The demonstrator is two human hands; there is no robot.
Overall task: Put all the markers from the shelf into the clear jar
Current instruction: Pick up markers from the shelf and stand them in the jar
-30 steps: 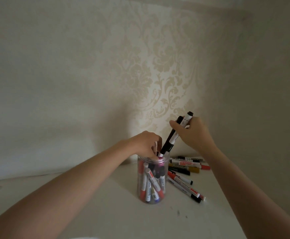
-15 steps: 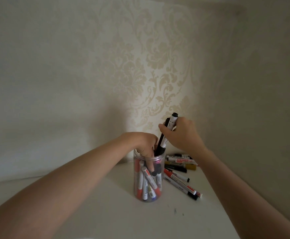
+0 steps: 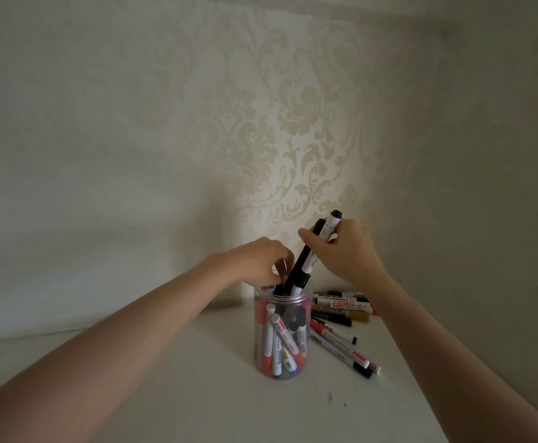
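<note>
Head view: right hand (image 3: 347, 251) has raised two markers (image 3: 309, 260) slightly.

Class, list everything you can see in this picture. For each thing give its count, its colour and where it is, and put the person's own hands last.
clear jar: one, transparent, upright on the shelf, centre.
markers in the jar: several, exact count unclear, mostly white with red, black or blue ends, standing or leaning inside.
held markers: two, one black and one white with black ends, tilted, lower ends in the jar mouth.
loose markers: roughly ten, white, black, red and one yellowish, lying on the shelf right of the jar.
shelf: one, white.
wallpaper: cream, damask pattern, behind.
left hand: one, fingers at the jar mouth.
right hand: one, gripping the held markers' upper ends.
</note>
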